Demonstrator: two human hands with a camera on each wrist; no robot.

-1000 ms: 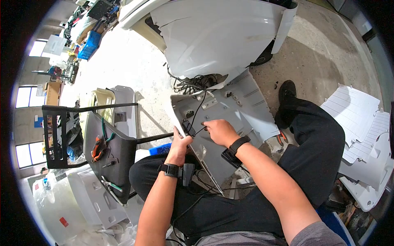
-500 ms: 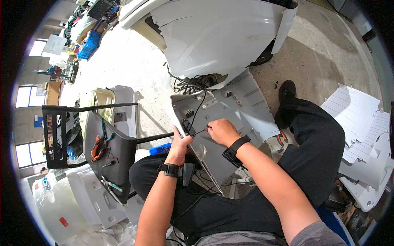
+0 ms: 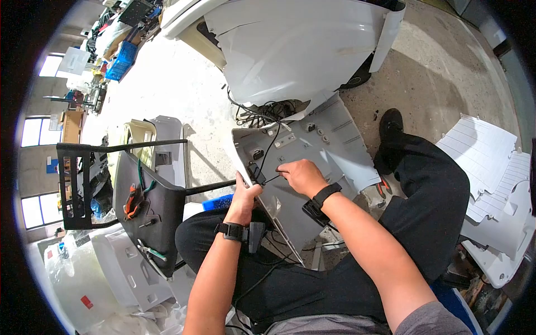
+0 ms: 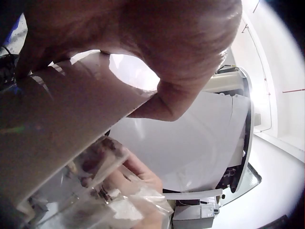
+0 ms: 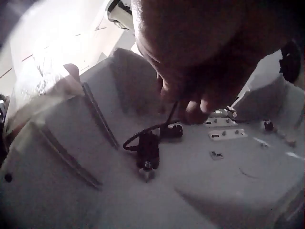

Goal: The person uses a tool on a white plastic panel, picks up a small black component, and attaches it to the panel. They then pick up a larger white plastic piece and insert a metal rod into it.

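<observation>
A grey moulded panel [image 3: 335, 151] lies tilted between the person's knees. The left hand [image 3: 243, 202] grips its near left edge, thumb on one face; the left wrist view shows this hand [image 4: 162, 52] curled over the panel's edge [image 4: 62, 129]. On the panel's inner face sits a small black part [image 3: 256, 173] with a black cable. The right hand [image 3: 302, 177] pinches a thin dark rod [image 3: 272, 179] that points toward that part. In the right wrist view the fingertips of the right hand [image 5: 190, 62] are bent above the black part [image 5: 148, 152]; the rod's tip is unclear.
A large white shell [image 3: 296, 50] stands ahead, with coiled black cables [image 3: 268, 113] below it. On the left, a chair [image 3: 159, 195] bears orange-handled pliers [image 3: 132, 202] and hex keys. White panels [image 3: 480, 162] lie at the right. Red-handled pliers [image 3: 383, 188] rest near the right leg.
The right hand has shifted slightly, first right and then back left, with its fingers changing position around the rod. The left hand and the panel stay as they were.
</observation>
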